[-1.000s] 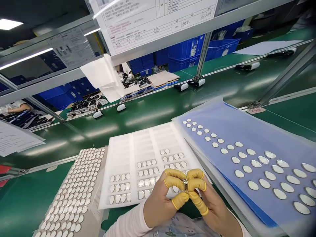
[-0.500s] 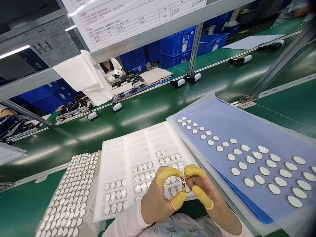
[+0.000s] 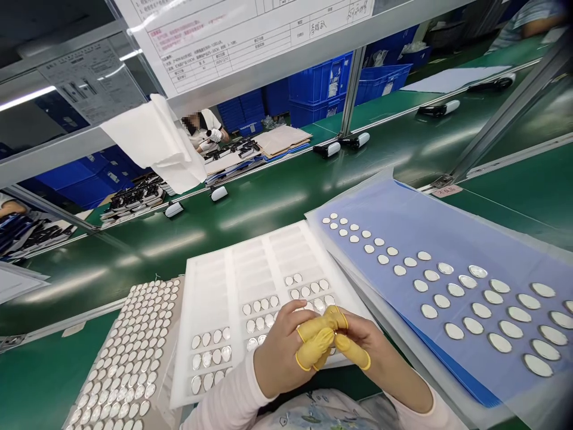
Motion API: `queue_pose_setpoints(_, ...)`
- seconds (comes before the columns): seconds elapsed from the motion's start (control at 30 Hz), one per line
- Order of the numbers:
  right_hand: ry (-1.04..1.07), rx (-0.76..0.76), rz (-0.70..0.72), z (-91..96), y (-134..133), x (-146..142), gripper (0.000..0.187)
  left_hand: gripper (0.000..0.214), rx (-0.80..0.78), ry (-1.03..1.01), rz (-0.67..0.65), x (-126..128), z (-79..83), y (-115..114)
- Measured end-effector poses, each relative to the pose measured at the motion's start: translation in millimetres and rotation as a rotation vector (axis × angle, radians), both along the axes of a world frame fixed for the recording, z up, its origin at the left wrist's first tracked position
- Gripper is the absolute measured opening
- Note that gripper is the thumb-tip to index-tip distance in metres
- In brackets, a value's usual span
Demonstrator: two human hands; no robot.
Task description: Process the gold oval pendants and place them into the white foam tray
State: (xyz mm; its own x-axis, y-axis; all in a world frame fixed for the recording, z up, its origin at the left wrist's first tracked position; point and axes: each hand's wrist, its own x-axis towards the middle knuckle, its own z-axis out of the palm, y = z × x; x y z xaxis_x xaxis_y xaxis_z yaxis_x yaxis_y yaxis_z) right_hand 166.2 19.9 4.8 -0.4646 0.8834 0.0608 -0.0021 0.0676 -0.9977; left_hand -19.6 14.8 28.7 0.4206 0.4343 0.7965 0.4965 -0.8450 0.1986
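My left hand (image 3: 284,346) and my right hand (image 3: 369,343) meet over the near edge of the white tray (image 3: 208,280), with yellow finger cots on thumbs and fingers. Their fingertips are pinched together around a small gold-rimmed piece (image 3: 335,334), of which only a glint shows; the rest is hidden by the cots. Below and behind the hands, the tray holds rows of oval white-faced pieces with shiny rims (image 3: 258,323) in its slots. Part of these rows is covered by my hands.
On the left lies a sheet densely covered with oval pieces (image 3: 119,358). To the right, a blue sheet (image 3: 371,200) carries spaced ovals. Beyond runs a green conveyor belt (image 3: 264,209) with black-and-white devices (image 3: 329,149). A metal shelf frame hangs overhead; a co-worker (image 3: 208,131) sits opposite.
My right fingers have closed in against my left fingers. The gold-rimmed piece, visible before between left thumb and forefinger, is now almost wholly covered. The devices on the belt have shifted slightly right.
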Motion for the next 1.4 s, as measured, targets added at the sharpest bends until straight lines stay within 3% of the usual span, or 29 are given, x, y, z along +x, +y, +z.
queue_pose_setpoints(0.07,-0.02,0.073,-0.029,-1.3,0,2,0.025,0.036,-0.04,-0.006,0.013,-2,-3.7,-3)
queue_pose_setpoints(0.13,-0.073,0.19,-0.078,0.1,-2,3,0.009,0.041,-0.223,-0.05,0.079,-3,-5.2,-7)
queue_pose_setpoints(0.2,-0.143,0.32,-0.119,3.4,-4,3,0.025,0.035,-0.529,-0.122,0.108,-6,-4.1,-10)
queue_pose_setpoints(0.27,-0.191,0.418,-0.131,6.9,-7,2,0.037,0.025,-0.85,-0.203,0.021,-9,-1.8,-11)
queue_pose_setpoints(0.4,-0.225,0.507,-0.115,10.6,-11,0,0.041,0.05,-1.288,-0.382,-0.216,-15,1.2,-7)
queue_pose_setpoints(0.53,-0.238,0.523,-0.092,13.3,-12,-1,0.044,0.057,-1.5,-0.456,-0.257,-14,3.1,-1)
queue_pose_setpoints(0.67,-0.262,0.525,-0.07,15.1,-13,-1,0.047,0.055,-1.604,-0.519,-0.274,-12,2.7,2)
queue_pose_setpoints(1.0,-0.347,0.521,-0.089,3.1,-11,0,0.047,0.019,-1.384,-0.378,-0.2,-12,1.2,4)
queue_pose_setpoints(1.23,-0.238,0.269,-0.152,-6.3,-6,11,0.021,0.024,-0.854,-0.165,-0.008,-9,-0.1,-6)
queue_pose_setpoints(1.4,-0.129,0.091,-0.123,-5.0,1,5,0.029,0.033,-0.634,-0.072,0.021,-7,-0.5,-10)
